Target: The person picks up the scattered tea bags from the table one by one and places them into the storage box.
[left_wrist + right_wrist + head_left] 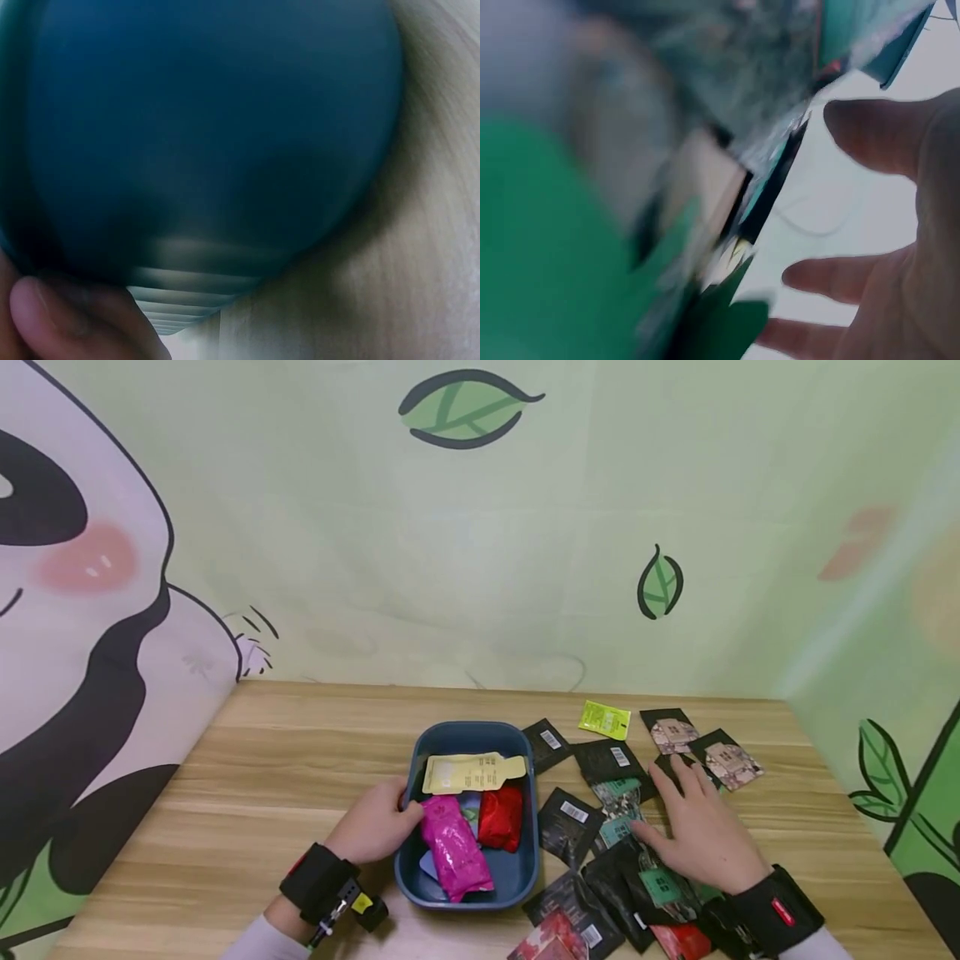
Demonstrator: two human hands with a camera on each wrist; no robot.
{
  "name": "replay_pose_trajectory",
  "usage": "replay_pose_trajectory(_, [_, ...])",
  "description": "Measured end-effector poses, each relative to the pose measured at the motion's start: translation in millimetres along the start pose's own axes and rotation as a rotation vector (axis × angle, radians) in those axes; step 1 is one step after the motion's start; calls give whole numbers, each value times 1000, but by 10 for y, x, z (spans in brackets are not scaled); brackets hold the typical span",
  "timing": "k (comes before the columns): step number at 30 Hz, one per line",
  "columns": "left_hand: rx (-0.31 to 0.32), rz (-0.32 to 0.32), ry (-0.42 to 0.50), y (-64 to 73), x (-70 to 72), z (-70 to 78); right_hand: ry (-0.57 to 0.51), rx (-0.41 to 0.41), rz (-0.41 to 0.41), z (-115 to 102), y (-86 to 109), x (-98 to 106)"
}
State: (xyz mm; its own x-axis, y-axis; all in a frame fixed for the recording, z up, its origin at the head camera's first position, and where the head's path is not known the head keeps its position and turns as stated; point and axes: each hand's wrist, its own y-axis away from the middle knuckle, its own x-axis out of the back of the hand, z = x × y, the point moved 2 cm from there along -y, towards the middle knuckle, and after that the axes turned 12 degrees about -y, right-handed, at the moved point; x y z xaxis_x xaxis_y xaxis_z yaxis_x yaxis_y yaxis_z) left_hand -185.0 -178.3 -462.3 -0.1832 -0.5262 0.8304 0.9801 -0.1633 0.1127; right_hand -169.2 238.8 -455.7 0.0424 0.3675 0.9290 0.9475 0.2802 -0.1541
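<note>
My left hand (377, 824) grips the left rim of a blue plastic bin (467, 904), its thumb over the edge. In the left wrist view the bin's wall (217, 135) fills the frame, with fingers (82, 322) at its lower left. Inside the bin are a pink packet (456, 852), a red packet (500, 818) and a cream sachet (468, 772). My right hand (705, 835) is spread over a heap of black and green packets (660, 887). In the right wrist view its fingers are apart beside blurred packets (742, 82), with nothing pinched between them.
Right of the bin lie several flat black sachets (570, 827). Two black sachets with pink pictures (726, 760) and a yellow-green sachet (604, 720) lie farther back. Red packets (551, 937) are at the table's front. A printed cloth backdrop (525, 568) stands behind the wooden table (300, 752).
</note>
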Motion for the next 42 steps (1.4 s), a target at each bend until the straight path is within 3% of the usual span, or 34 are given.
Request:
replay_pose_trajectory(10, [-8, -3, 17, 5, 11, 20, 4, -207, -26, 288, 239, 67])
replay_pose_trajectory(13, [-10, -8, 24, 7, 12, 23, 16, -237, -23, 346, 268, 75])
replay_pose_trajectory(22, [-3, -13, 15, 4, 4, 5, 55, -206, 11, 371, 297, 132])
replay_pose_trajectory(30, [-14, -4, 3, -3, -3, -5, -1, -197, 9, 344, 292, 151])
replay_pose_trajectory(42, [8, -17, 17, 16, 19, 24, -40, -88, 5, 20, 199, 148])
